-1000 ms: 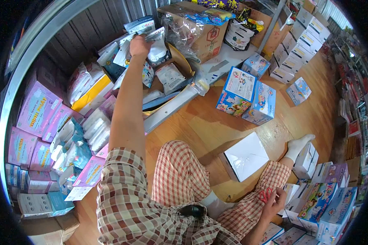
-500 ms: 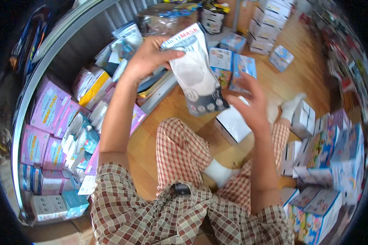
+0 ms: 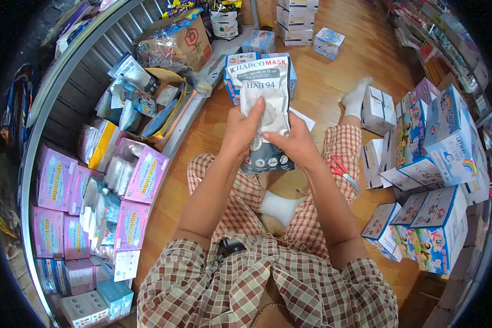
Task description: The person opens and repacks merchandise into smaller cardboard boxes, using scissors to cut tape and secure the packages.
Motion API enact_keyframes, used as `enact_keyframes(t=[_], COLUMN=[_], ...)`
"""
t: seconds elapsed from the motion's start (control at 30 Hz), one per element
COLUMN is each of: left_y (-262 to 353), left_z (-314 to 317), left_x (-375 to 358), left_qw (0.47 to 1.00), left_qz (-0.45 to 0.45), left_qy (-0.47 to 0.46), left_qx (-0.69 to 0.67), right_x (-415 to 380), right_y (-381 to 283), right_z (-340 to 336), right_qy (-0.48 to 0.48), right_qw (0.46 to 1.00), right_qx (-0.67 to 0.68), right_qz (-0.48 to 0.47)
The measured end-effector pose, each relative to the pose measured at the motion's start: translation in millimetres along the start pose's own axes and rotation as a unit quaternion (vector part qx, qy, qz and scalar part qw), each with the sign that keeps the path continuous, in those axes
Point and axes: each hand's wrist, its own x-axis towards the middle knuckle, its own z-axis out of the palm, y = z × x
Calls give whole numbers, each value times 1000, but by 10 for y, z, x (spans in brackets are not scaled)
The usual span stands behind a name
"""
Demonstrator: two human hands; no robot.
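A white and dark grey face mask pouch (image 3: 266,97), printed HABCO MASK and HAB 94, is held upright in front of me. My left hand (image 3: 242,128) grips its left side, thumb flat on the front. On the lower right side, my right hand (image 3: 294,143) is closed around the pouch, its thumb pressed on the front too. The fingers behind the pouch are hidden. Past it lie blue printed boxes (image 3: 233,94) and part of a white box (image 3: 303,117). Red-handled scissors (image 3: 340,167) rest on my checked trouser leg.
Pink boxes (image 3: 142,174) and mask packets stand along the metal-edged shelf on the left. A carton (image 3: 187,45) is behind them. Printed boxes (image 3: 440,218) and a strapped white box (image 3: 378,110) line the right side. White boxes (image 3: 295,22) are stacked at the back.
The pouch has come down and turned upright. My right hand, apart from it before, now grips it as well. The view has shifted, and the scissors have come into sight.
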Motion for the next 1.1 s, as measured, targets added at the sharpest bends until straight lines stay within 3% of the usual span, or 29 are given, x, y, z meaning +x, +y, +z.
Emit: enact_keyframes(t=[0.1, 0.17, 0.23, 0.33, 0.4, 0.43, 0.5, 0.57, 0.6, 0.67, 0.7, 0.73, 0.8, 0.83, 0.87, 0.93, 0.97, 1.0, 1.07, 1.1], left_y=[-63, -71, -258, -464, -507, -573, -943, -1052, -1090, -1296, -1546, -1680, -1844, -2179, -2363, -2256, -2109, -2270, -2266, -2138], left_z=[23, 32, -101, -422, -670, -807, -1167, -1241, -1250, -1331, -1489, -1519, -1615, -1870, -1919, -1834, -1716, -1712, -1513, -1375], left_x=[32, 46, 150, 286, 329, 355, 459, 406, 400, 395, 476, 495, 561, 689, 720, 705, 677, 760, 670, 599], left_qw=[999, 991, 990, 986, 975, 974, 970, 955, 954, 947, 945, 944, 930, 923, 925, 919, 916, 900, 880, 828], left_qz=[6, -65, -74, -85, -61, -74, -98, -137, -137, -163, -165, -164, -147, -187, -142, -183, -160, -132, 54, 49], left_qy=[40, 119, 118, 142, 211, 204, 192, 193, 194, 221, 205, 207, 250, 266, 290, 319, 325, 412, 448, 452], left_qx=[-18, 2, -15, 7, -10, -64, -116, -178, -181, -164, -194, -199, -226, -207, -198, -146, -172, -56, 147, 328], right_x=[-65, -117, -198, -367, -421, -390, -243, -89, -22, 43, 67, 60, 84, 75, 15, -46, -80, -119, -184, -220], right_y=[86, 259, 454, 628, 657, 720, 965, 1283, 1333, 1387, 1409, 1555, 1969, 1803, 1614, 1831, 1815, 1809, 2052, 2026], right_z=[-45, -85, -100, -98, -168, -235, -483, -782, -838, -883, -880, -939, -1069, -968, -839, -842, -831, -848, -1017, -1005], right_qy=[-30, -46, -59, -98, -75, -3, 110, 173, 171, 249, 271, 266, 309, 277, 236, 234, 222, 211, 209, 220], right_qw=[996, 994, 992, 993, 984, 978, 945, 888, 887, 792, 778, 777, 830, 882, 918, 933, 926, 914, 929, 925], right_qx=[-65, -79, -95, -62, -123, -205, -307, -423, -425, -556, -566, -569, -460, -363, -262, -65, -14, 39, 112, 133], right_qz=[-54, -55, -53, 11, 103, 41, 9, -60, -60, -52, 27, 25, 57, 117, 179, 267, 304, 343, 285, 279])
